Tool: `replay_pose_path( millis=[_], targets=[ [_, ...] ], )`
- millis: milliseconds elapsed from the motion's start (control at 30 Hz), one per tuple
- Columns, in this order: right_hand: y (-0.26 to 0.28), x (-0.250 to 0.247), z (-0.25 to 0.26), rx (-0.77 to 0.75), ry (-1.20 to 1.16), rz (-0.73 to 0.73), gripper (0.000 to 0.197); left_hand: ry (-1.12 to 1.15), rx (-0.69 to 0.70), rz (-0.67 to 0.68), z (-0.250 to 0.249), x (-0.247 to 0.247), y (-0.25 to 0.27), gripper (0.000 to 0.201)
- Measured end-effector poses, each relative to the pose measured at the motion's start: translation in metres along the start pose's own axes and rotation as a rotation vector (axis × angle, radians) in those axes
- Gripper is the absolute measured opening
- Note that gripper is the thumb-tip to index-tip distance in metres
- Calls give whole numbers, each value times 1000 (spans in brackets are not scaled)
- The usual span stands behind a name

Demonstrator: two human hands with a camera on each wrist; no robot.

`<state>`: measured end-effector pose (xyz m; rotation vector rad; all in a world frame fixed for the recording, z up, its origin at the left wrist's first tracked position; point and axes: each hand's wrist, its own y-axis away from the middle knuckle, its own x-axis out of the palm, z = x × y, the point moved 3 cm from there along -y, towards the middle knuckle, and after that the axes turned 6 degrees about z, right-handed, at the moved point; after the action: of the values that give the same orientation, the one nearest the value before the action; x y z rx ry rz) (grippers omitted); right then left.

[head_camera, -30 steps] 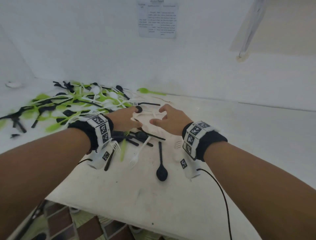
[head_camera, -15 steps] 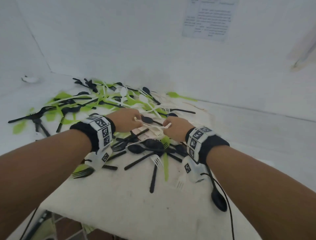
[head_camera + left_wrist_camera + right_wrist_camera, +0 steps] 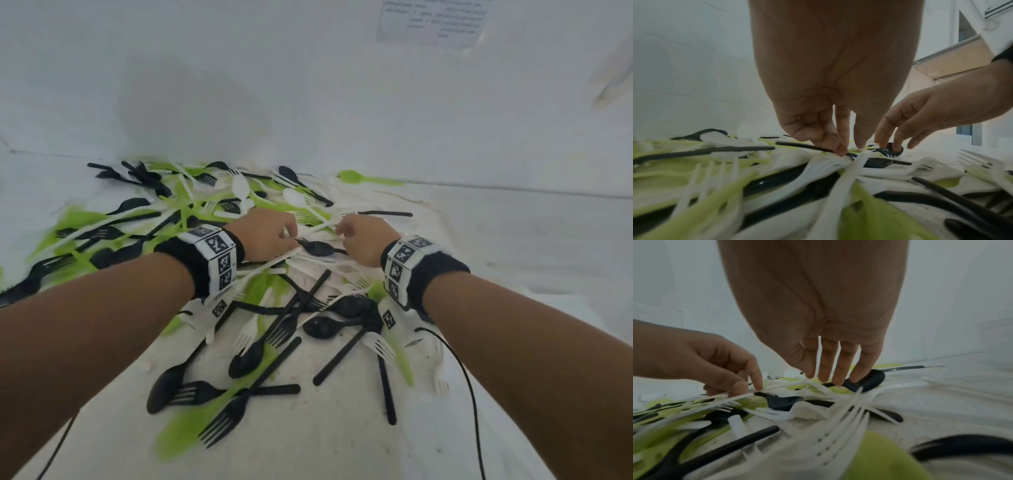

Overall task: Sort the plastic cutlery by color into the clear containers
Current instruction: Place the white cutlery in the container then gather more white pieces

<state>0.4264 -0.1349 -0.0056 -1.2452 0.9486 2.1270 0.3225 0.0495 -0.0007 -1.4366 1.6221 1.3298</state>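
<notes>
Off to the left of the pinch, the pile of cutlery (image 3: 144, 219) lay in a tangle of black, white and green pieces on the white table (image 3: 342, 445), so nothing could be lifted cleanly without parting it from its neighbours. The left hand (image 3: 265, 234) had thumb and forefinger pressed together on a white handle (image 3: 748, 394), which ran under the fingers toward the wrist; the pinch looked meant to draw one white piece free of the heap. Just right of that grip, a black spoon (image 3: 318, 247) lay between the two hands, beneath the white pieces. Further right, the right hand (image 3: 366, 240) reached down with straight, slightly spread fingers (image 3: 838, 369), their tips resting on another black spoon (image 3: 869, 379); it seemed to be pinning the pile or feeling for a piece, gripping nothing. No clear containers showed in any view, so the sorting appeared barely begun.
</notes>
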Motion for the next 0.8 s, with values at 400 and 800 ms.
replay_pose_path(
  millis=[400,800],
  targets=[
    [-41,5,20,-26,33,-111,20,63,147,-11,1,2,22,12],
    [-39,8,9,-2,-81,-91,23,-331,249,216,-39,17,-2,34]
  ],
)
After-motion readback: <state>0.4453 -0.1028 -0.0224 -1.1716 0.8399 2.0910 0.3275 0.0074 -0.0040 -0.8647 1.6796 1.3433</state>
